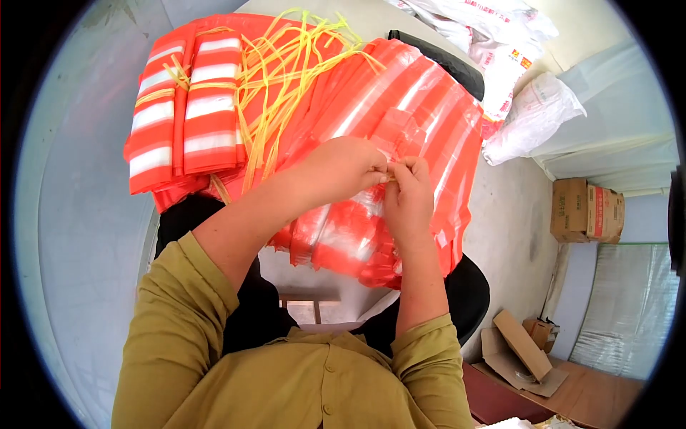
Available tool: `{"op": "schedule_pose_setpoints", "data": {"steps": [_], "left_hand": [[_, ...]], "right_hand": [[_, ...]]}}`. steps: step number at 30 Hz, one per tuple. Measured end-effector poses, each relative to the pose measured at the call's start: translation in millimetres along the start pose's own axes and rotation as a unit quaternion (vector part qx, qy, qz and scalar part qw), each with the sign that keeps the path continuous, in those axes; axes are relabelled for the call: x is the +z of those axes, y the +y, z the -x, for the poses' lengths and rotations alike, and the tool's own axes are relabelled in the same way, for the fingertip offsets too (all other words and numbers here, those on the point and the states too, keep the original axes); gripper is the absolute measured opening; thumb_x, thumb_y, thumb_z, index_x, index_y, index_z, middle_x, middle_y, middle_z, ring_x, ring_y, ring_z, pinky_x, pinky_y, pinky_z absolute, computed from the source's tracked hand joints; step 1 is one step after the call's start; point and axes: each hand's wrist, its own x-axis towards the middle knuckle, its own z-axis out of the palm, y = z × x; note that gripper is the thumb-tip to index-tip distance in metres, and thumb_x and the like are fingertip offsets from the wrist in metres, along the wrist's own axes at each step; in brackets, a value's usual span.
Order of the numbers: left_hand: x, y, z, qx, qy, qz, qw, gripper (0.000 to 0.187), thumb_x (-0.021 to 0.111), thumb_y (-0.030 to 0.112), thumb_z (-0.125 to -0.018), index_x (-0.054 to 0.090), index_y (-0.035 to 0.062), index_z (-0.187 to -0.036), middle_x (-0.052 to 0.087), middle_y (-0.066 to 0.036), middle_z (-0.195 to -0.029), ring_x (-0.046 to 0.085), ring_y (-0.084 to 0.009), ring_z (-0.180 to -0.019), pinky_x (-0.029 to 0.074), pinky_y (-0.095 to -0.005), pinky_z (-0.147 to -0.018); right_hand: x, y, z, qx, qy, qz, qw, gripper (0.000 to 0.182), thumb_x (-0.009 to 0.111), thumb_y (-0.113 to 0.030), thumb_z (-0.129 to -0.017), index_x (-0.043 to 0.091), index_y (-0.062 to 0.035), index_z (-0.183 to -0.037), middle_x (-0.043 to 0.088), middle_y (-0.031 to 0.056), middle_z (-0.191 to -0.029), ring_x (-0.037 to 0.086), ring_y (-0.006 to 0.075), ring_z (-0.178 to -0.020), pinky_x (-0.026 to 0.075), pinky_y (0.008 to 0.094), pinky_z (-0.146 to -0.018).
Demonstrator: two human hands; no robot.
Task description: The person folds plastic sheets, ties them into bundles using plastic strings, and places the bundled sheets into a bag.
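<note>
Centre to upper right of the frame: red-and-white striped plastic sheeting (411,129), thin, glossy, gathered into lengthwise pleats. Upper left: folded bundles (211,129) of similar striped film, flat and oblong, bound with yellow ties (156,95); alongside, a loose tangle of narrow yellow strips (289,79). At centre, over the sheeting: left hand (354,164) angled in from lower left, right hand (409,196) raised from below; fingertips close together, clamped on a thin piece (390,178), possibly a yellow strip, mostly hidden.
</note>
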Motion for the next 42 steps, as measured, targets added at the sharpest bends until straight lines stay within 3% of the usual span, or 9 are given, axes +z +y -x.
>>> {"op": "schedule_pose_setpoints", "data": {"steps": [5, 8, 14, 17, 23, 27, 32, 36, 42], "left_hand": [[-2, 2, 1, -0.034, 0.017, 0.035, 0.999, 0.019, 0.068, 0.023, -0.097, 0.074, 0.0063, -0.103, 0.074, -0.017, -0.095, 0.07, -0.0374, -0.093, 0.055, -0.0478, -0.08], [0, 1, 0, -0.04, 0.014, 0.06, 0.997, 0.019, 0.067, 0.023, -0.098, 0.071, 0.0051, -0.101, 0.073, -0.017, -0.094, 0.07, -0.0374, -0.092, 0.054, -0.0475, -0.079], [1, 2, -2, -0.067, 0.007, 0.081, 0.994, 0.017, 0.066, 0.018, -0.099, 0.07, 0.002, -0.104, 0.071, -0.018, -0.097, 0.069, -0.0357, -0.094, 0.053, -0.0436, -0.083], [0, 5, -3, -0.065, 0.004, 0.092, 0.994, 0.016, 0.066, 0.017, -0.099, 0.069, 0.0016, -0.104, 0.071, -0.018, -0.096, 0.069, -0.0349, -0.093, 0.054, -0.0427, -0.082], [5, 1, -5, -0.086, -0.006, 0.107, 0.99, 0.017, 0.067, 0.016, -0.099, 0.07, 0.0014, -0.107, 0.072, -0.016, -0.096, 0.07, -0.0314, -0.09, 0.054, -0.0406, -0.081], [4, 5, -5, -0.143, -0.032, 0.133, 0.98, 0.019, 0.068, 0.018, -0.1, 0.072, 0.0016, -0.109, 0.074, -0.014, -0.097, 0.071, -0.0255, -0.089, 0.055, -0.0387, -0.08], [15, -4, -3, -0.133, -0.013, 0.178, 0.975, 0.021, 0.066, 0.023, -0.098, 0.074, 0.0056, -0.105, 0.075, -0.016, -0.095, 0.072, -0.0324, -0.091, 0.055, -0.0424, -0.08], [13, -2, -4, -0.143, -0.004, 0.157, 0.977, 0.018, 0.068, 0.019, -0.099, 0.073, 0.0021, -0.105, 0.073, -0.011, -0.089, 0.069, -0.0207, -0.083, 0.055, -0.0366, -0.077], [12, -3, -3, -0.134, 0.037, 0.11, 0.984, 0.022, 0.073, 0.027, -0.094, 0.074, 0.0055, -0.098, 0.075, -0.016, -0.095, 0.072, -0.0341, -0.091, 0.056, -0.0445, -0.081]], "right_hand": [[-8, 19, 0, 0.084, -0.129, -0.088, 0.984, 0.016, 0.058, 0.001, -0.094, 0.07, -0.0001, -0.104, 0.066, 0.0137, -0.102, 0.066, 0.0309, -0.096, 0.054, 0.0404, -0.079], [-14, 19, 1, 0.202, -0.163, -0.249, 0.933, 0.017, 0.051, 0.005, -0.1, 0.066, -0.002, -0.096, 0.063, 0.0027, -0.089, 0.058, 0.0125, -0.085, 0.047, 0.0272, -0.078], [-26, 17, -8, 0.271, -0.242, -0.29, 0.885, 0.015, 0.055, -0.006, -0.105, 0.068, -0.0031, -0.112, 0.063, 0.0003, -0.08, 0.058, 0.0088, -0.075, 0.047, 0.0257, -0.069], [-23, 10, -11, 0.304, -0.219, -0.255, 0.891, 0.023, 0.06, -0.011, -0.105, 0.068, -0.0017, -0.124, 0.061, -0.0006, -0.074, 0.058, 0.0085, -0.066, 0.046, 0.0262, -0.061], [-26, 9, -11, 0.293, -0.217, -0.21, 0.907, 0.052, 0.073, -0.016, -0.095, 0.063, -0.0092, -0.145, 0.069, 0.0037, -0.083, 0.064, 0.011, -0.074, 0.052, 0.0307, -0.07], [-15, 24, 0, 0.247, -0.163, -0.245, 0.923, 0.045, 0.071, -0.01, -0.097, 0.066, -0.0071, -0.142, 0.067, 0.0034, -0.082, 0.061, 0.0097, -0.07, 0.05, 0.0281, -0.066], [-4, 17, 10, 0.221, -0.07, -0.351, 0.907, 0.025, 0.066, -0.008, -0.104, 0.075, -0.001, -0.126, 0.066, 0.0008, -0.08, 0.059, 0.0086, -0.069, 0.048, 0.0239, -0.061], [-2, 29, 14, 0.236, -0.04, -0.417, 0.877, 0.021, 0.065, -0.008, -0.104, 0.076, 0.0011, -0.119, 0.071, 0.0062, -0.102, 0.064, 0.0122, -0.088, 0.053, 0.0262, -0.078], [-10, 29, 21, 0.203, 0.029, -0.384, 0.9, 0.018, 0.066, -0.004, -0.101, 0.077, 0.0013, -0.114, 0.069, 0.0102, -0.121, 0.066, 0.016, -0.105, 0.055, 0.0296, -0.089]]}}
